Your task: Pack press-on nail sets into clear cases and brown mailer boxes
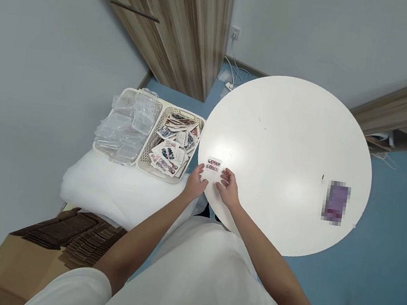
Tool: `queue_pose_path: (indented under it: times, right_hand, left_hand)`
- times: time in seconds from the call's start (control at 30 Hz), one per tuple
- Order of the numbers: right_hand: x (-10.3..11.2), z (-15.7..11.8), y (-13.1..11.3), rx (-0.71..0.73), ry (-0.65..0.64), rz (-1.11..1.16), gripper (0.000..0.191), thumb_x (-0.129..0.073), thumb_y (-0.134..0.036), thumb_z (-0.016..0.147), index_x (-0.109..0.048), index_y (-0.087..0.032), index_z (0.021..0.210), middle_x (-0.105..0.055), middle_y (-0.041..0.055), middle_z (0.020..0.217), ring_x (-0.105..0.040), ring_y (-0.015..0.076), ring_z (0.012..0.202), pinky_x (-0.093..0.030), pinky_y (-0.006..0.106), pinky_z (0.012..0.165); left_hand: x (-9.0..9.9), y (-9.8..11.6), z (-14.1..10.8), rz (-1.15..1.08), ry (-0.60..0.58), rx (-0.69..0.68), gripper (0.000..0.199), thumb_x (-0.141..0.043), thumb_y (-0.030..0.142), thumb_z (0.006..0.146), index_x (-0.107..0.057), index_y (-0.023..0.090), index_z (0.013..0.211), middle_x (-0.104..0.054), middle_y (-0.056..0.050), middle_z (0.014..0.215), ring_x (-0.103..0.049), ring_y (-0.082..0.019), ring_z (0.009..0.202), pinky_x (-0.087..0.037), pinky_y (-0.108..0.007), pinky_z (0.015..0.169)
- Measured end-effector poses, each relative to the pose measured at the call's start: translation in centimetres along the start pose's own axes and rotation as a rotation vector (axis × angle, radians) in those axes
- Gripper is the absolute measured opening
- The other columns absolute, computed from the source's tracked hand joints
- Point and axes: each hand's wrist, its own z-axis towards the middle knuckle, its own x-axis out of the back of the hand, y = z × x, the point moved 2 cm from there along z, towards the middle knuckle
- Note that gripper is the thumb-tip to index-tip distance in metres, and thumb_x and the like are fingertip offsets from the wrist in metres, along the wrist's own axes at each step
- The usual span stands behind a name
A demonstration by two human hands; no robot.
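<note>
A small white card of press-on nails (213, 164), with two rows of pinkish and dark nails, lies near the left edge of the round white table (287, 133). My left hand (195, 183) is at the card's left side, fingers and thumb apart; whether a fingertip touches the card is too small to tell. On the other side, my right hand (229, 188) is held with loosely curled, spread fingers close to the card's right edge. Nothing shows in its grasp.
Left of the table stand a basket of nail cards (180, 177) and a basket of clear plastic cases (127, 128). White wrapping material (106, 185) lies before them, above a carton of folded brown cardboard (27, 259). A blurred purple object (336, 203) rests at the table's right.
</note>
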Motion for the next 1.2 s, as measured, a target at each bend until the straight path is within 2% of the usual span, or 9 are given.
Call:
queue_pose_path:
  times: [0.13, 0.3, 0.43, 0.53, 0.7, 0.9, 1.07, 1.2]
  right_hand:
    - [2.1, -0.9, 0.4, 0.005, 0.012, -0.028, 0.053, -0.053, -0.023, 0.068, -0.036, -0.023, 0.118, -0.046, 0.0087, 0.118, -0.049, 0.0167, 0.101, -0.043, 0.035, 0.084]
    - [4.2, -2.1, 1.7, -0.044, -0.037, -0.043, 0.047, -0.051, -0.025, 0.069, -0.04, -0.021, 0.114, -0.049, 0.0089, 0.114, -0.053, 0.0157, 0.09, -0.045, 0.035, 0.079]
    - [4.9, -3.4, 2.4, -0.063, -0.102, -0.083, 0.042, -0.051, -0.028, 0.069, -0.046, -0.02, 0.109, -0.054, 0.0075, 0.105, -0.056, 0.014, 0.075, -0.045, 0.037, 0.077]
    - [4.7, -3.9, 2.1, -0.058, -0.159, -0.078, 0.036, -0.052, -0.03, 0.068, -0.051, -0.02, 0.103, -0.057, 0.0064, 0.097, -0.056, 0.0142, 0.07, -0.047, 0.037, 0.075]
    - [2.7, -4.1, 0.8, -0.022, -0.196, -0.04, 0.03, -0.054, -0.033, 0.067, -0.055, -0.02, 0.094, -0.06, 0.0062, 0.089, -0.058, 0.0158, 0.07, -0.048, 0.037, 0.074]
    - [-1.1, -4.5, -1.1, 0.024, -0.222, -0.048, 0.03, -0.056, -0.034, 0.066, -0.056, -0.019, 0.092, -0.06, 0.0056, 0.085, -0.058, 0.0156, 0.068, -0.049, 0.034, 0.067]
    - [-4.6, -4.8, -3.4, 0.073, -0.306, -0.127, 0.032, -0.054, -0.036, 0.067, -0.056, -0.019, 0.094, -0.061, 0.005, 0.086, -0.057, 0.0153, 0.067, -0.048, 0.031, 0.061]
    - [-7.5, -4.0, -5.4, 0.165, -0.415, -0.183, 0.031, -0.056, -0.033, 0.066, -0.057, -0.019, 0.094, -0.062, 0.004, 0.085, -0.057, 0.0149, 0.067, -0.048, 0.031, 0.063]
  left_hand:
    - [-0.4, -0.2, -1.7, 0.003, 0.064, 0.025, 0.056, -0.049, 0.013, 0.068, -0.037, 0.019, 0.123, -0.042, -0.009, 0.127, -0.041, -0.02, 0.114, -0.037, -0.035, 0.093]
    - [-1.0, -1.6, -5.5, -0.003, 0.136, 0.077, 0.044, -0.052, 0.023, 0.073, -0.044, 0.019, 0.116, -0.047, -0.009, 0.122, -0.043, -0.02, 0.113, -0.04, -0.035, 0.088]
    - [-0.7, -2.6, -8.5, 0.033, 0.144, 0.114, 0.038, -0.052, 0.026, 0.073, -0.048, 0.02, 0.111, -0.05, -0.009, 0.119, -0.046, -0.021, 0.109, -0.042, -0.034, 0.084]
    - [0.5, -2.8, -9.7, 0.069, 0.114, 0.112, 0.037, -0.054, 0.028, 0.071, -0.051, 0.019, 0.107, -0.054, -0.009, 0.114, -0.052, -0.02, 0.101, -0.044, -0.033, 0.079]
    - [3.5, -3.0, -10.4, 0.113, 0.049, 0.113, 0.041, -0.057, 0.034, 0.068, -0.052, 0.019, 0.106, -0.058, -0.009, 0.107, -0.056, -0.02, 0.092, -0.044, -0.034, 0.08]
    - [7.4, -2.9, -11.6, 0.148, -0.015, 0.075, 0.048, -0.058, 0.039, 0.065, -0.052, 0.019, 0.108, -0.06, -0.009, 0.104, -0.056, -0.021, 0.091, -0.043, -0.033, 0.077]
    - [10.2, -2.4, -11.5, 0.129, 0.06, -0.013, 0.045, -0.059, 0.038, 0.064, -0.054, 0.019, 0.105, -0.061, -0.009, 0.099, -0.058, -0.021, 0.085, -0.045, -0.033, 0.074]
    - [12.6, -1.6, -10.5, 0.077, 0.168, -0.063, 0.044, -0.061, 0.037, 0.064, -0.054, 0.02, 0.105, -0.061, -0.008, 0.099, -0.058, -0.021, 0.086, -0.045, -0.033, 0.076]
